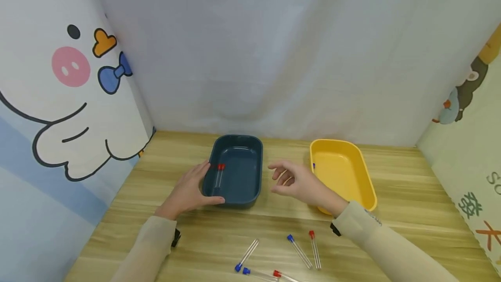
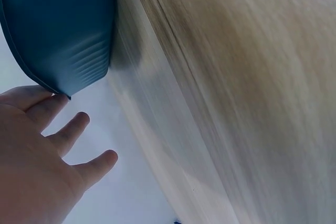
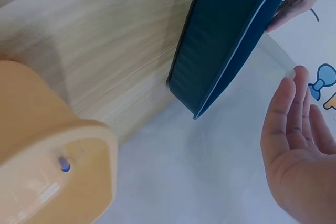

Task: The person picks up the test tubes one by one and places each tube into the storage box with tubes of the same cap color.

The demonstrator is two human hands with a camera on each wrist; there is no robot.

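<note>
My left hand (image 1: 190, 189) rests at the left side of a dark blue tray (image 1: 242, 171), its fingers at the side rim and its thumb along the near rim. In the left wrist view the fingers are spread, with fingertips (image 2: 56, 99) right at the rim. A clear test tube with a red cap (image 1: 221, 166) lies inside the tray, by its left wall. My right hand (image 1: 299, 182) hovers between the dark blue tray and a yellow tray (image 1: 342, 173), fingers loosely bent, holding nothing. A blue cap (image 3: 64, 164) shows inside the yellow tray.
On the near part of the wooden table (image 1: 195, 243) lie several capped test tubes, among them a blue-capped tube (image 1: 300, 252) and a red-capped tube (image 1: 315, 249). A pale curtain (image 1: 250, 55) hangs behind the trays; printed panels stand at both sides.
</note>
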